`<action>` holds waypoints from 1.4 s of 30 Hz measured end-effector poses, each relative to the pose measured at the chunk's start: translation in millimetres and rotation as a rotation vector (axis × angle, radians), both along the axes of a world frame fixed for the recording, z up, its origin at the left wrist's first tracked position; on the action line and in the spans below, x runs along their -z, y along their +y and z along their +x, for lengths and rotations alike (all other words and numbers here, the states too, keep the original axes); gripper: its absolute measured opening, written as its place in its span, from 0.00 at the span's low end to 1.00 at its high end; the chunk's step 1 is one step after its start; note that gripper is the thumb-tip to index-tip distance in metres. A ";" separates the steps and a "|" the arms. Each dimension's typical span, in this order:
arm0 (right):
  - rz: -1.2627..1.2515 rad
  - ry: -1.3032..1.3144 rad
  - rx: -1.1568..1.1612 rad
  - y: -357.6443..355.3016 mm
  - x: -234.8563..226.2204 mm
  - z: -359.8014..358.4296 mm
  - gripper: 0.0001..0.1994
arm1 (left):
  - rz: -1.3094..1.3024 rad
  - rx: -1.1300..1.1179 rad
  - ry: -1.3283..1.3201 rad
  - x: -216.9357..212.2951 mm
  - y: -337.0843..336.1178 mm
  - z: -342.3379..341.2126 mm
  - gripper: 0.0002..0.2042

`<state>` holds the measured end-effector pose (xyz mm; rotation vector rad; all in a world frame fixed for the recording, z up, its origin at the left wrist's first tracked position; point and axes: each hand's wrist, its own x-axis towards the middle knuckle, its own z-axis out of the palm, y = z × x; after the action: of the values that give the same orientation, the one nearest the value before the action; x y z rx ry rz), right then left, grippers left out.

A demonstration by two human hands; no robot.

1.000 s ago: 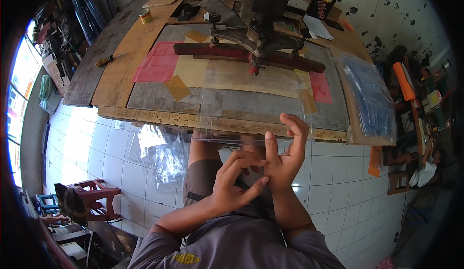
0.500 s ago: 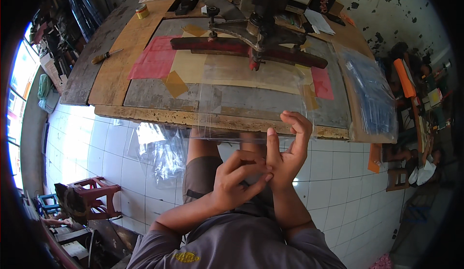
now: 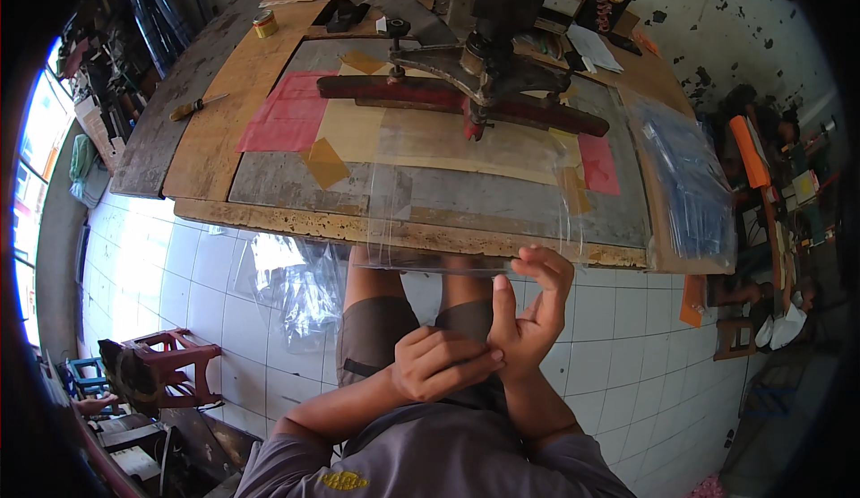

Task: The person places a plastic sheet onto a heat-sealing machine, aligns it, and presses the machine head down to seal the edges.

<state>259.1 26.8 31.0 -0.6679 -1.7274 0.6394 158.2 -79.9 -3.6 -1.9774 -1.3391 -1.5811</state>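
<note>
My left hand [image 3: 445,364] is closed, its curled fingers pressed against the base of my right hand; whatever may be inside them is hidden. Palm up, my right hand [image 3: 535,319] is open, with its thumb raised and its fingers loosely bent, holding nothing. Its fingertips come close to the front edge of a clear plastic sheet [image 3: 475,220], which lies on the worktable and hangs over the edge. Beyond it, a red metal bar [image 3: 403,90] on a press arm [image 3: 488,68] stands above a taped yellow sheet [image 3: 349,131].
Stacked clear-bluish plastic pieces [image 3: 685,184] lie on the table's right side. A screwdriver [image 3: 193,107] and a small yellow tin [image 3: 264,23] are at the left. Loose clear plastic [image 3: 300,292] is below the table edge. A red stool [image 3: 184,368] stands at lower left.
Both hands have come down a little, toward my body. My left fingers have curled in further against the base of my right hand. The plastic sheet stays on the table.
</note>
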 end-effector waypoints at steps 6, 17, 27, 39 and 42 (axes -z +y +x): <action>-0.018 0.040 -0.064 -7.6 5.0 9.5 0.13 | 0.016 0.025 0.038 2.1 -1.0 3.6 0.13; -0.052 0.032 -0.071 -9.1 7.2 14.5 0.13 | 0.015 0.040 0.131 12.3 -0.1 6.3 0.15; -0.035 0.012 -0.060 -5.3 7.8 15.7 0.12 | 0.001 0.070 0.113 18.1 5.2 8.2 0.17; 0.275 -0.159 0.394 107.9 22.1 77.1 0.10 | 0.125 -0.387 -0.122 9.8 -9.3 -114.3 0.14; 0.156 -0.256 0.503 161.8 36.5 100.4 0.08 | -0.032 -0.666 -0.147 -15.2 14.0 -174.5 0.13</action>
<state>359.5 188.6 -5.4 -1.0596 -1.7231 0.0698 -16.3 -65.9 11.6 -1.2314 -1.8328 -1.3837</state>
